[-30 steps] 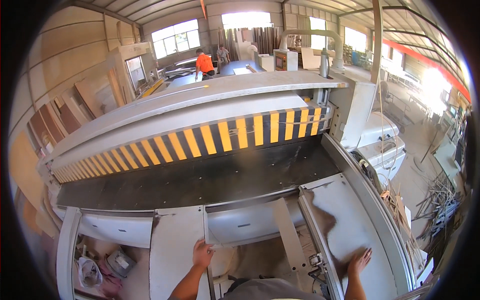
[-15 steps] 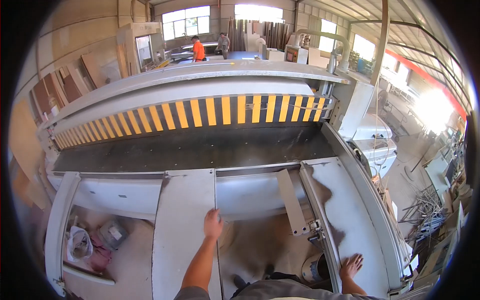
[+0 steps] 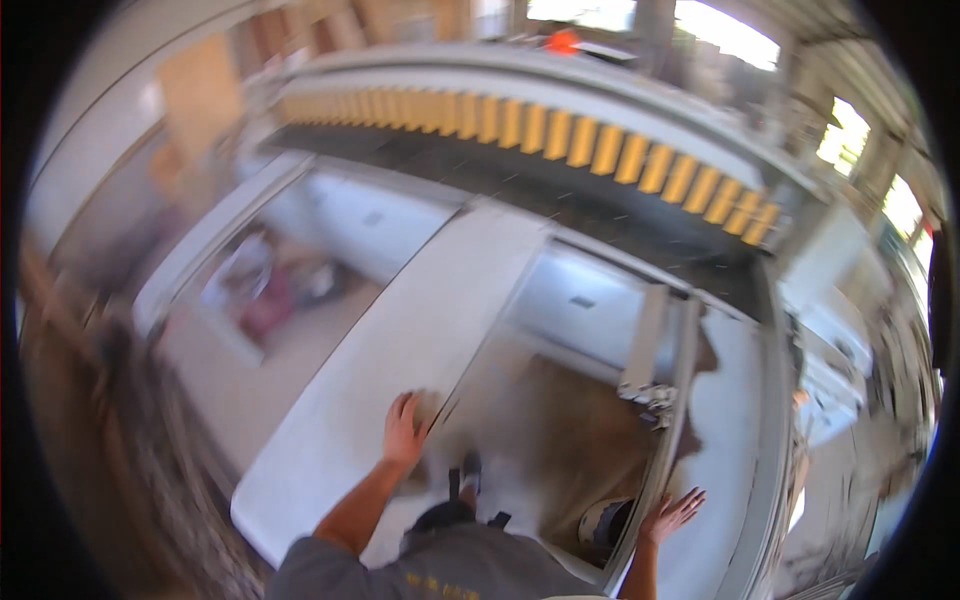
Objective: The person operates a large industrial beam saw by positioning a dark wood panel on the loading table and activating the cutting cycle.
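My left hand point(image 3: 404, 430) rests near the right edge of a long pale support table point(image 3: 400, 330), fingers spread, with nothing in it. At the lower right, my right hand point(image 3: 674, 513) is over the inner edge of another pale side table point(image 3: 722, 440). Its fingers are stretched out and its palm is turned partly up; whether it touches the surface I cannot tell. Beyond both tables runs a large saw machine with a dark bed point(image 3: 450, 170) and a yellow-and-black striped guard point(image 3: 545, 132). Motion smears much of the picture.
Between the two tables, a flat bar point(image 3: 648, 335) with a metal clamp end sticks out from the rail. A bucket point(image 3: 604, 522) stands on the floor beside my right hand. Bags point(image 3: 262, 300) lie within the left frame. At the back shows a blurred orange shape point(image 3: 563, 41).
My view has swung left and tilted down, so the machine sits higher and slants. My left hand is nearer my body on the table; my right has turned from palm-down to partly palm-up.
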`<state>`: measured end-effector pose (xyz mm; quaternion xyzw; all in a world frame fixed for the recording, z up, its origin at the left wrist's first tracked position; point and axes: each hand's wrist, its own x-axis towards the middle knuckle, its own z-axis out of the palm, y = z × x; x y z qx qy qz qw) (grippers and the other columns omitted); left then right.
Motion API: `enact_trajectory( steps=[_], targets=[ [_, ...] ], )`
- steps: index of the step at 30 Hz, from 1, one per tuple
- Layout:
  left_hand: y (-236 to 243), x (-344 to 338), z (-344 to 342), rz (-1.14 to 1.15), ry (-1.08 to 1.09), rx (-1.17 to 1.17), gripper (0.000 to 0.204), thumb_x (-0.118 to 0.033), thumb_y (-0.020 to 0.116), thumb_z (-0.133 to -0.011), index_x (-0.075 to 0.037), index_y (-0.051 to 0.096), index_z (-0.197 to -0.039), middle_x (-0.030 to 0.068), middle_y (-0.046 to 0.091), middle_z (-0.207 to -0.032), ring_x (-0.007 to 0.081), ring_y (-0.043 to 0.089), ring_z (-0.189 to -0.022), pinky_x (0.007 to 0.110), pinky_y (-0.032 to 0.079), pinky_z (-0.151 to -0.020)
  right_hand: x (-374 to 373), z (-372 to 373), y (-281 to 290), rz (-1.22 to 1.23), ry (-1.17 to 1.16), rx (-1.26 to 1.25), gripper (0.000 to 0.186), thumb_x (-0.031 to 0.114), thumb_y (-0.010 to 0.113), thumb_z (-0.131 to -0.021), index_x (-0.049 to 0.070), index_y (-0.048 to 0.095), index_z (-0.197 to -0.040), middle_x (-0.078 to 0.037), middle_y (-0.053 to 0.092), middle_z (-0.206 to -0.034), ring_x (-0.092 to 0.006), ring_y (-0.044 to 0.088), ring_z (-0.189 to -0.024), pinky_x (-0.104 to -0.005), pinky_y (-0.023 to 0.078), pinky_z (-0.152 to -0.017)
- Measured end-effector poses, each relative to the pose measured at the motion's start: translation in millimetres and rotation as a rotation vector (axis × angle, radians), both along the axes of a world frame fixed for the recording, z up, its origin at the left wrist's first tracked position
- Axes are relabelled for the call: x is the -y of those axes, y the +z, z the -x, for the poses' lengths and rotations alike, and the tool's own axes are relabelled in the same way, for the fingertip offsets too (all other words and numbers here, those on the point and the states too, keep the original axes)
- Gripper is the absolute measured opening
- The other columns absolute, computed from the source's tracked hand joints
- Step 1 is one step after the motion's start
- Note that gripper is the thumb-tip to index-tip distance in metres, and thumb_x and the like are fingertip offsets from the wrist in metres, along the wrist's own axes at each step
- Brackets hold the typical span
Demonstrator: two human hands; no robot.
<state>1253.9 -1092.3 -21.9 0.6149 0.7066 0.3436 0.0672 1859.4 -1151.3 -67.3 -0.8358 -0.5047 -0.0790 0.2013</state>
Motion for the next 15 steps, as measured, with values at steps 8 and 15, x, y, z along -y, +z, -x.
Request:
enact_trajectory(
  steps=[8, 15],
  targets=[
    [-7, 344, 67, 0.216, 0.489, -0.096, 0.057, -0.026, 0.058, -0.098, -0.005, 0.045, -0.149, 0.0232, 0.039, -0.157, 0.0435, 0.032, -0.147, 0.052, 0.025, -0.124, 3, 46, -21, -0.27, 0.275, 0.063, 0.066, 0.038, 0.046, -0.109, 0.0, 0.029, -0.16, -0.027, 0.026, -0.165, -0.0452, 0.027, -0.151, -0.0544, 0.027, -0.122],
    [-69, 598, 66, 0.215, 1.162, 0.254, 0.057, -0.039, 0.048, -0.105, -0.004, 0.045, -0.15, 0.0252, 0.043, -0.155, 0.043, 0.041, -0.143, 0.049, 0.032, -0.12, 86, 281, 32, -0.213, 0.823, -0.209, 0.063, 0.025, 0.05, -0.107, -0.007, 0.028, -0.157, -0.028, 0.028, -0.164, -0.0442, 0.026, -0.151, -0.0527, 0.021, -0.124]
  ],
)
